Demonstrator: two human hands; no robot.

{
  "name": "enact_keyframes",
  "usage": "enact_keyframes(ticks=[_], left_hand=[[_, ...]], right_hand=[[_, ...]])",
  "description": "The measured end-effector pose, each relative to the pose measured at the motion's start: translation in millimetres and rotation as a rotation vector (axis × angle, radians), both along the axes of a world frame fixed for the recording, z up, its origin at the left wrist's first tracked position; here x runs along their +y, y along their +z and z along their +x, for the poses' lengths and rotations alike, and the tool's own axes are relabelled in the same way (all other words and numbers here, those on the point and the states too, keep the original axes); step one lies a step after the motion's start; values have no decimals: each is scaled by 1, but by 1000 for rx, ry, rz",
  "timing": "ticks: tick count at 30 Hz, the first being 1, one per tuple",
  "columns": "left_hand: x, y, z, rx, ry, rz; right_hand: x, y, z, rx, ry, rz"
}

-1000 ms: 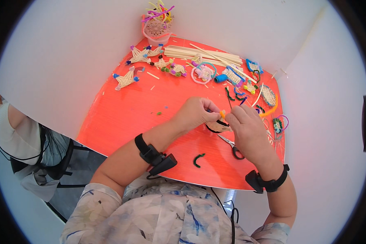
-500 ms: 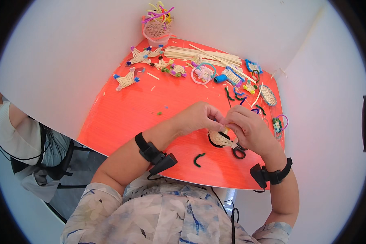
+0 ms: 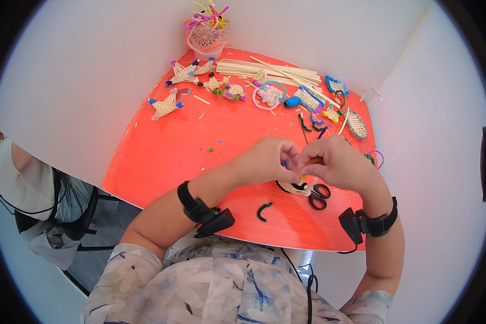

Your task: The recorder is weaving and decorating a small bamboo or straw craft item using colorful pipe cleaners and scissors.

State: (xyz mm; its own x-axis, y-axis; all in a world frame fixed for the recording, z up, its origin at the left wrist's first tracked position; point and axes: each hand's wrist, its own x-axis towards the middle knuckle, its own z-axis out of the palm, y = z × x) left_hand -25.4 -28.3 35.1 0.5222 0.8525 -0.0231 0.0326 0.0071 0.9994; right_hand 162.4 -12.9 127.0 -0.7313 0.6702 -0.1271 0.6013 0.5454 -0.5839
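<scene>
My left hand (image 3: pixel 272 158) and my right hand (image 3: pixel 337 161) meet above the near right part of the red table, fingers pinched together. A short yellow strip (image 3: pixel 303 177), like fuzzy craft stem, shows at the right hand's fingertips. A bit of blue (image 3: pixel 284 163) is visible by the left fingers; whether it is gripped I cannot tell. Just below the hands is a small pale woven piece (image 3: pixel 294 188) with black edging, partly covered by them. Black-handled scissors (image 3: pixel 318 203) lie beside it, blades hidden. A dark green fuzzy stem piece (image 3: pixel 262 212) rests nearer me.
Woven star shapes (image 3: pixel 166 105) lie at the left, and a bundle of pale flat strips (image 3: pixel 254 69) along the back. An oval woven piece (image 3: pixel 356 125) is at the right edge. A pink container (image 3: pixel 206 51) of colourful stems stands at the back left. Walls enclose the table.
My right hand has shifted slightly up and right, its wrist outward. More of the scissors shows, and less of the woven piece. The left arm has barely moved.
</scene>
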Motion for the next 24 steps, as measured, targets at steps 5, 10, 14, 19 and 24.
enact_keyframes(ticks=[5,10,14,19,24], left_hand=[[-3,8,-2,11,-6,124],[4,-2,-3,-87,-46,130],[3,-2,1,-113,-153,107],[6,-10,-1,-166,-93,103],[8,-15,-3,-320,1,-31]], right_hand=[[22,-12,17,72,-221,-512],[20,-38,26,296,-246,-717],[25,-44,30,270,-167,-834],[17,-44,21,304,-273,-717],[-8,-52,16,488,-345,-463]])
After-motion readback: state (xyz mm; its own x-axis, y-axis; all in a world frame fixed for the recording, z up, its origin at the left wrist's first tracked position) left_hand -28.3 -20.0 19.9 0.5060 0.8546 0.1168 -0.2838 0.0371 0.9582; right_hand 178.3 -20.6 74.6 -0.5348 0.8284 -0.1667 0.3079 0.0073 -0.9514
